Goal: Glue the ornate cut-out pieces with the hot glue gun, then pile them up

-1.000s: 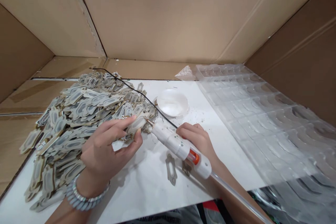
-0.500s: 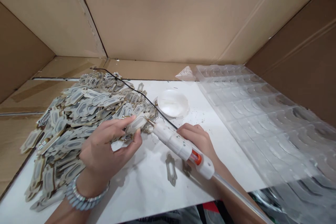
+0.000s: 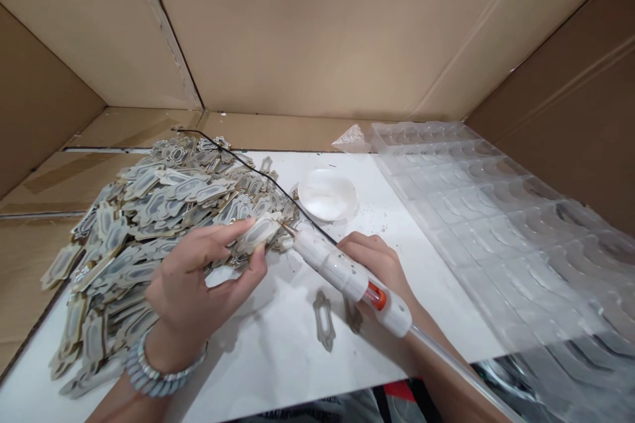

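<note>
Between thumb and forefinger, my left hand (image 3: 198, 281) pinches a small ornate frame-shaped piece (image 3: 259, 232) with a pale oval centre. My right hand (image 3: 374, 264) grips a white hot glue gun (image 3: 337, 271) with an orange part showing in its side; the hand is partly hidden behind it. The metal nozzle points at the right end of the held piece, close to it; I cannot tell whether they touch. A clear glue stick (image 3: 461, 370) runs out of the gun's back. Below the gun lies an open-centred frame piece (image 3: 324, 321), with another piece (image 3: 352, 314) partly covered beside it.
A large heap of similar frame pieces (image 3: 153, 211) covers the left side. Behind the gun sits a shallow white dish (image 3: 327, 195). A black cord (image 3: 248, 165) crosses the heap. Clear moulded plastic trays (image 3: 476, 211) fill the right, and cardboard walls (image 3: 317, 26) surround the white work surface (image 3: 278, 357).
The glue gun has shifted slightly right and its nozzle has drawn back a little from the piece's tip. The left hand has barely moved, still pinching the piece.
</note>
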Demonstrator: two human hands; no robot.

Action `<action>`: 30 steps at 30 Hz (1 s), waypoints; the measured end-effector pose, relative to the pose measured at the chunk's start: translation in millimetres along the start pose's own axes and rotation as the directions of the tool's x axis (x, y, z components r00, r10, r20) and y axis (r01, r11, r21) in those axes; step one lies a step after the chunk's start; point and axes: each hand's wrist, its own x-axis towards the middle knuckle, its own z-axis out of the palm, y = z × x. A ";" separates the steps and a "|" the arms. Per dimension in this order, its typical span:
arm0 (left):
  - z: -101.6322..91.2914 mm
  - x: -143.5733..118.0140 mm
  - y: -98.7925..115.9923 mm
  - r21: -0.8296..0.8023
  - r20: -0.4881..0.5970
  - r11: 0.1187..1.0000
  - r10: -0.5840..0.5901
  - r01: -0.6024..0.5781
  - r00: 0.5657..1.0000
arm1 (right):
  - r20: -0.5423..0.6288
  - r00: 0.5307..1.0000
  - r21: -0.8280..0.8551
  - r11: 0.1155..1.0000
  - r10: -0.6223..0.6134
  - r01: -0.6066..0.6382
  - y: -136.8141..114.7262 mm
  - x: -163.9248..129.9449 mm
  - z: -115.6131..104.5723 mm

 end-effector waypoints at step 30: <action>20.5 -8.8 31.2 -0.360 0.933 -0.345 -0.144 0.867 0.331 | 0.309 0.898 0.595 0.673 0.313 -0.439 -30.2 3.9 -19.8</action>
